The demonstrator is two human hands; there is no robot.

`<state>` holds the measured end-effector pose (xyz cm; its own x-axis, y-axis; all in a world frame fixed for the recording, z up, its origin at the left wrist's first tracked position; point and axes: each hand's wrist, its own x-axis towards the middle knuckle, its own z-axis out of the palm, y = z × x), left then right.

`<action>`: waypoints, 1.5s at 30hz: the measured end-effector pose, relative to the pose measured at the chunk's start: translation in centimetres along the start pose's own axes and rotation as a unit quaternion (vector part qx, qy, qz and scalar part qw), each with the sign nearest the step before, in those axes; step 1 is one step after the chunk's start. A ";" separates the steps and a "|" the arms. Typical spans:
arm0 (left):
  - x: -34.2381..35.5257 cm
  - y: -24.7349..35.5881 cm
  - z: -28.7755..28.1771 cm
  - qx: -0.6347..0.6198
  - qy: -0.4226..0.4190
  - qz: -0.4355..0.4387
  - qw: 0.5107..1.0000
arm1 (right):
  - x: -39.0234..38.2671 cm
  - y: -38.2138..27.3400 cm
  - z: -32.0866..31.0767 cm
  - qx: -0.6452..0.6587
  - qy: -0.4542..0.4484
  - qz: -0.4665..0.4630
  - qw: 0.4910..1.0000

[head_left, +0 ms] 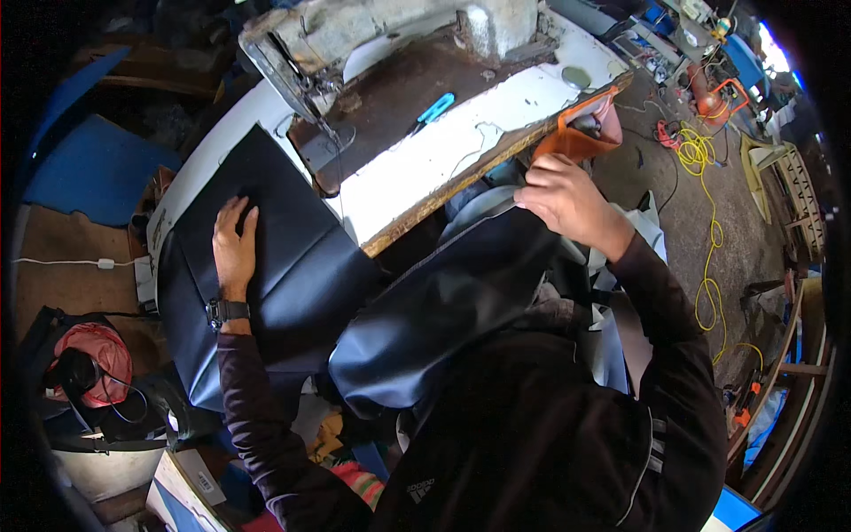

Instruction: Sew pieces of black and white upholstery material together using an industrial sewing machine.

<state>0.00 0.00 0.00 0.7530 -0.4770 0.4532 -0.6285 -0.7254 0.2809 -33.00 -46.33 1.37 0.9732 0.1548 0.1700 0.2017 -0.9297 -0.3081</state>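
My left hand [234, 238] rests on a black vinyl sheet [297, 257] draped over the left part of the white sewing table [408, 177], its fingers slightly curved and apart. My right hand [564, 200] pinches the stitched upper edge of a second black vinyl piece [425, 315], which hangs in folds across my lap below the table edge. Above both pieces is an old sewing machine [310, 53], its needle area close to the first sheet's top corner. Cyan thread snips [436, 108] lie on the machine's dark bed.
An orange cloth bag [567, 140] hangs at the table's right edge. A yellow cable [696, 155] runs over the floor at right, near tools and wooden frames [789, 377]. A red bag [97, 359], blue panels [89, 168] and scrap material crowd the left and lower edge.
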 end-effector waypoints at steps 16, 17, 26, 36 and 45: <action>1.8 0.9 0.9 -0.341 0.018 -0.069 0.937 | 14.2 -17.8 -15.3 0.300 0.213 -0.396 0.841; 3.1 2.1 1.3 -0.467 0.012 -0.101 0.878 | 17.3 -19.2 -15.9 0.327 0.178 -0.425 0.825; -0.8 -3.3 -2.2 -0.836 -0.232 0.040 0.496 | 27.4 -20.6 -1.7 0.623 -0.043 -0.256 0.738; -0.6 -3.0 -7.5 -0.443 -0.259 -0.129 0.848 | 25.2 -15.0 6.9 0.521 -0.006 -0.095 0.848; -0.9 -2.2 -7.6 -0.564 -0.116 -0.204 0.792 | 13.4 -19.4 6.2 0.284 0.143 -0.059 0.946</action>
<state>-0.75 5.80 5.47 0.8714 -0.4906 -0.0003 -0.0003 -0.0012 1.0000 -23.22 -24.14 3.77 0.8869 0.0752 0.4557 0.4135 -0.5688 -0.7110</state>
